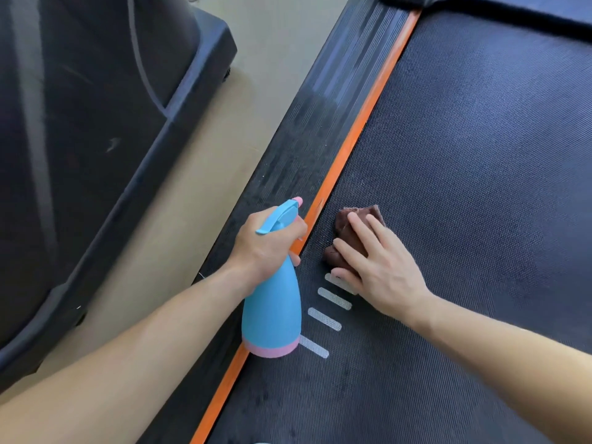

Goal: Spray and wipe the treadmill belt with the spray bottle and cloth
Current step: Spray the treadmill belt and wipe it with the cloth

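My left hand [266, 248] grips the neck of a blue spray bottle [272, 312] with a pink base and a pink nozzle tip, held above the orange strip at the belt's left edge. The nozzle points up and away from me. My right hand [374, 267] lies flat with straight fingers on a crumpled dark brown cloth [346, 225], pressing it onto the black textured treadmill belt [464, 155] close to the left edge. Most of the cloth is hidden under my fingers.
An orange strip [368, 113] separates the belt from the ribbed black side rail [307, 139]. Several white dashes [323, 318] are printed on the belt near my right wrist. Beige floor [224, 123] and another dark machine base [80, 155] lie to the left.
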Available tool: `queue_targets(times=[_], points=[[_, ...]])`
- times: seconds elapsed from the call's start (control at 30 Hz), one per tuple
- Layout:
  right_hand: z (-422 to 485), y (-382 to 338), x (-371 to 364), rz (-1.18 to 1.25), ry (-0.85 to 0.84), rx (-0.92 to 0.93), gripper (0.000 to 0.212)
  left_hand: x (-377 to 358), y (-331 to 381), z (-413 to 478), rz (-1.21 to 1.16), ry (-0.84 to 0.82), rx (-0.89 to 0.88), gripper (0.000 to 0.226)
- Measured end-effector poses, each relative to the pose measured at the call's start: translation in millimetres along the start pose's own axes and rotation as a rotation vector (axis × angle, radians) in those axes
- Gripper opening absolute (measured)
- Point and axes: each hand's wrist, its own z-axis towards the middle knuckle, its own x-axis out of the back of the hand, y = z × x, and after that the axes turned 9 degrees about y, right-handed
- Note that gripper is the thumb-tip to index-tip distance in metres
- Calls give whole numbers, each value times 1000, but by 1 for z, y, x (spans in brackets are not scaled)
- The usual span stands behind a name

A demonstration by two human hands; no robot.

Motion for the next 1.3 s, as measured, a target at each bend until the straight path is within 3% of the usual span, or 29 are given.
queue_targets(times=[0.1,0.3,0.63,0.8,1.07,1.3], points=[[27,26,-5,-23,84,-3,46,-3,3,-1,0,-4,4,28],[106,56,1,37,141,-443,70,-4,6,-3,45,-22,-40,17],[30,-23,-4,59,133,181,34,-1,14,-6,36,38,-62,15],[51,3,5,-191,139,65,38,0,10,-11,75,17,-88,16],[56,14,3,-169,-5,-156,61,18,0,-13,61,47,-65,18],[10,-18,6,-209,-35,-7,59,13,8,-10,24,32,-76,17]])
